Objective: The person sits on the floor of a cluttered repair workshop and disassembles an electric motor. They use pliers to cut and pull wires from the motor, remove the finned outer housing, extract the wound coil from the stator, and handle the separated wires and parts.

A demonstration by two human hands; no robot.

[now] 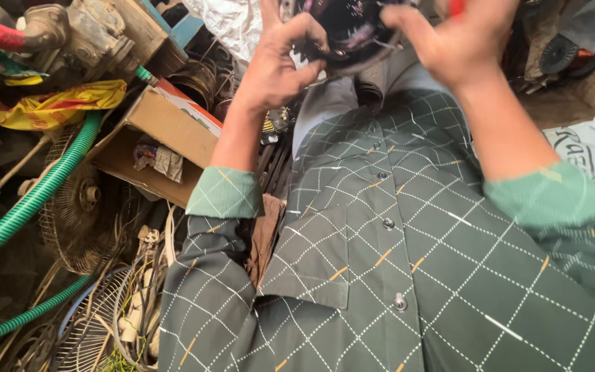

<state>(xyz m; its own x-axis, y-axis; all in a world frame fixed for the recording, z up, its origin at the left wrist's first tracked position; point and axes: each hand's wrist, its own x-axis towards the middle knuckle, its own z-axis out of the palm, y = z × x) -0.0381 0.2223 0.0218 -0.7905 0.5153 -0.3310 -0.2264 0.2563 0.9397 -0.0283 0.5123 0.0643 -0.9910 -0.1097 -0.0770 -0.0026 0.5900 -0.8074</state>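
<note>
The left hand (273, 65) is curled around the near-left edge of a dark round part (352, 31), thumb and fingers pinched on its rim. The right hand (459, 38) grips the opposite edge of the same part, fingers wrapped over the top; something red (456, 7) shows just above these fingers, too cut off to identify. The dark round part sits at the top of the view, held between both hands above the person's lap, with pale streaks on its glossy inner face; its upper portion runs out of frame.

Both forearms are bare below rolled cuffs of a dark green checked shirt (394, 262), which fills the space beneath the part. Grey trousers (332, 103) show directly under the part.

Left of the part, beyond the left wrist, an open cardboard box (163, 134) lies tilted, with crumpled scraps inside. Farther left of the part, a green ribbed hose (39, 193) curves downward across wire fan guards (80, 207). A yellow and red cloth (49, 103) lies above the box. Well right of the part, a white bag (590, 148) rests beside the right sleeve.
</note>
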